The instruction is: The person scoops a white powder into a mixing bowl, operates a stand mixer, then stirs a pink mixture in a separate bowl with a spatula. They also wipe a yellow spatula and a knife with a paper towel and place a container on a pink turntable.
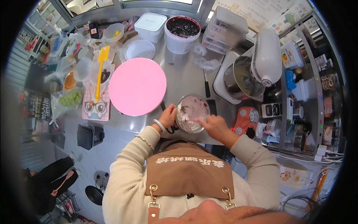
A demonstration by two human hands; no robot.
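One round bowl [194,95], creamy mixture [193,108]

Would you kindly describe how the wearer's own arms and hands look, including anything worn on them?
The left hand and right hand wear no gloves. Both arms have cream knit sleeves; the left sleeve and right sleeve look finely ribbed, and the left cuff has a wavy edge. A smooth, whitish bangle circles the left wrist.

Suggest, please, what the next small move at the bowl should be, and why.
Probably scrape the pinkish mixture down inside the clear bowl: uneven streaks cling to its wall, the left hand holds its left edge, and the right hand is at its right.
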